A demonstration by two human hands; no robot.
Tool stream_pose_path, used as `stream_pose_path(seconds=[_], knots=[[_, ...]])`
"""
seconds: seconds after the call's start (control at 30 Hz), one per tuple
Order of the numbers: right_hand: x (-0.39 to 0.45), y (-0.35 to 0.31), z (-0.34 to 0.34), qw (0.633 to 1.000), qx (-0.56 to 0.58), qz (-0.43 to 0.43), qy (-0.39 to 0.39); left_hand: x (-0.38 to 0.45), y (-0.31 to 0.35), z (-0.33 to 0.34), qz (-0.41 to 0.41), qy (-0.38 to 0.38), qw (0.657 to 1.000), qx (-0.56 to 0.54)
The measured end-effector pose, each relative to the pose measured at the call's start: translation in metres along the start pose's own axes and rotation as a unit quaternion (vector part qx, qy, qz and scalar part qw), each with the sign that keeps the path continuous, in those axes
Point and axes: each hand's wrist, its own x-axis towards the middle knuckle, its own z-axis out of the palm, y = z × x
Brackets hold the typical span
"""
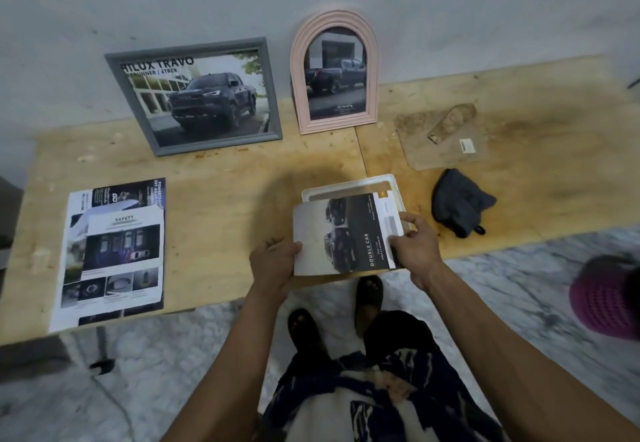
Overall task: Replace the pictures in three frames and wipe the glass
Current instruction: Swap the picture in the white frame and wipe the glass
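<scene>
A printed truck picture [341, 233] is held over a white frame [353, 183] lying flat near the table's front edge. My left hand [275, 263] grips the picture's left edge with the thumb on top. My right hand [415, 242] pinches its right edge. A grey rectangular frame [194, 95] with a truck picture leans against the wall at the back left. Beside it a pink arched frame [334, 72] also leans there with a truck picture inside. A dark grey cloth [459, 202] lies crumpled to the right of the white frame.
Loose printed sheets [110, 254] lie stacked on the left of the wooden table [225, 199]. A brown backing board with a stand [443, 136] lies at the back right. A purple basket [606, 297] stands on the marble floor at the right.
</scene>
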Motion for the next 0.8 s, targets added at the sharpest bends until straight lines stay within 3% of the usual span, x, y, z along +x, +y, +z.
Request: stream_pose_path(seconds=[0.13,0.27,0.8], knots=[[0.021,-0.001,-0.007,0.999,-0.044,-0.009,-0.011,-0.001,0.008,0.017,0.091,0.010,0.979,0.184],[0.041,-0.005,-0.009,0.993,-0.105,-0.056,-0.006,-0.006,0.012,0.041,0.140,0.058,0.952,0.267],[0.092,-0.005,-0.025,0.948,-0.265,-0.155,-0.087,0.007,-0.012,0.082,0.153,0.108,0.915,0.358]])
